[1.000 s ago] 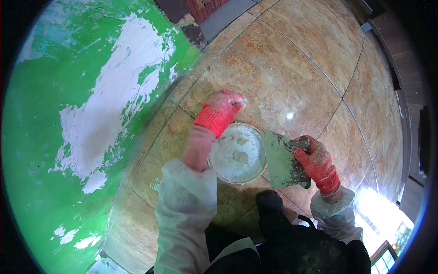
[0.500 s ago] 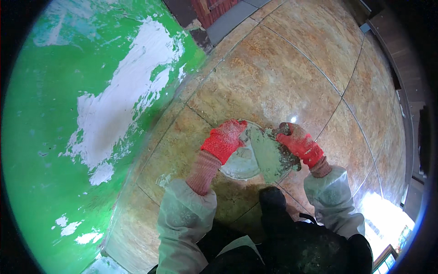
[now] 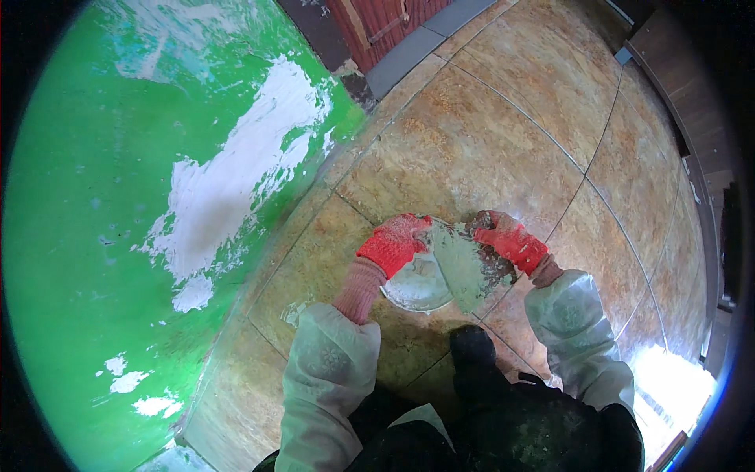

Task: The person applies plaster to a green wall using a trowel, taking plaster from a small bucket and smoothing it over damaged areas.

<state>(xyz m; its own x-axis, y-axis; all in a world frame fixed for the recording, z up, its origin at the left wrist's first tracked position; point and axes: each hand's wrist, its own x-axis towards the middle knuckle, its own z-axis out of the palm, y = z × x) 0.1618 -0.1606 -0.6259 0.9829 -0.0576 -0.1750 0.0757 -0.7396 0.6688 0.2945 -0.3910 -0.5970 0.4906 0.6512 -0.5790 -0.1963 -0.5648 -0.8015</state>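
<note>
My left hand (image 3: 393, 244), in a dusty red glove, is closed at the upper left edge of a flat, putty-smeared plate (image 3: 456, 267); what its fingers grip is hidden. My right hand (image 3: 510, 242), also red-gloved, holds that plate by its dark, caked right side. The plate is tilted over a round tub of white putty (image 3: 413, 287), covering its right part. The tub rests on the tan tiled floor (image 3: 519, 141).
A green wall (image 3: 86, 204) with patches of white filler (image 3: 224, 181) runs along the left. Red panelling (image 3: 377, 31) is at the top, dark wooden boards (image 3: 700, 126) at the right. A dark shoe (image 3: 472, 350) is below the tub.
My left hand came down to the plate's edge, and my right hand brought the plate leftward and up over the tub. The view has shifted slightly since.
</note>
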